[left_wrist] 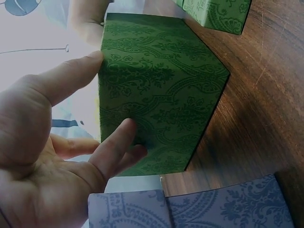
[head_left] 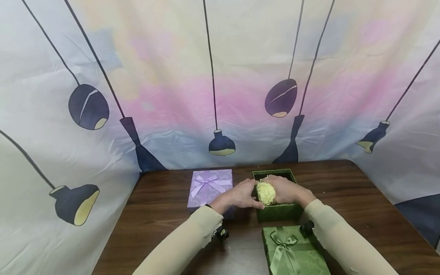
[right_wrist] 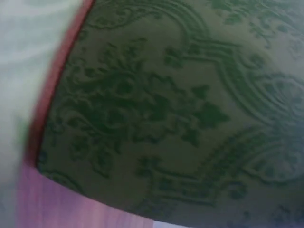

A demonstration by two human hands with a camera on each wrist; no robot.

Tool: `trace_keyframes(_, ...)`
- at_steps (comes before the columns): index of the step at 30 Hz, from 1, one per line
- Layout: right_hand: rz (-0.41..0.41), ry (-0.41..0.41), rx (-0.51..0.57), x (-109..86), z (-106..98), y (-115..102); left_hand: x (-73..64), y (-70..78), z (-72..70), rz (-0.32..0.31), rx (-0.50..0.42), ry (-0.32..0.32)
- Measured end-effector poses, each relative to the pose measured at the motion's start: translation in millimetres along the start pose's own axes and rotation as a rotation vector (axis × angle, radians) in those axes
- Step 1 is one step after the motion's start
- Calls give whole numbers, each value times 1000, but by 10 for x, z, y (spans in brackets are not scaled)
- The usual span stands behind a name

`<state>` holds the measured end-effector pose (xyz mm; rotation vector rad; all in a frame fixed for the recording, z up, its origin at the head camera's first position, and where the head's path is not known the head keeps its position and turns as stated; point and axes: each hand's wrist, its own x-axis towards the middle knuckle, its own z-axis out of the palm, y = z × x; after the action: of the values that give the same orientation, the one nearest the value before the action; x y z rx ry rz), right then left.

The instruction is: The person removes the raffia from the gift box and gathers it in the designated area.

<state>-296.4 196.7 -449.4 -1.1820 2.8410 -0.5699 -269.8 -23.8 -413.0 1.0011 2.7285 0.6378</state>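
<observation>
A green patterned box (head_left: 280,214) stands uncovered at the table's back right. My right hand (head_left: 282,188) reaches down into it and grips a bunch of pale yellow shredded paper (head_left: 266,193), which bulges out on the hand's left. Some of the right fingers are hidden. At the left side of the box is my left hand (head_left: 243,194); the left wrist view shows its thumb (left_wrist: 76,76) on the rim and fingertips (left_wrist: 124,130) against the outer wall. Green patterned cardboard (right_wrist: 156,114) fills the right wrist view, where no hand shows.
A lilac gift box (head_left: 209,187) with a ribbon bow is left of the green box, partly behind my left wrist. Nearer me, a green lid (head_left: 292,248) with a bow lies under my right forearm. A printed curtain (head_left: 178,95) hangs behind the wooden table (head_left: 154,229).
</observation>
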Motion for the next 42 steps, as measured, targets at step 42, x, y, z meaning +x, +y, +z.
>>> trace_keyframes(42, 31, 193, 90, -155, -482, -57, 3, 8, 38, -75, 57, 12)
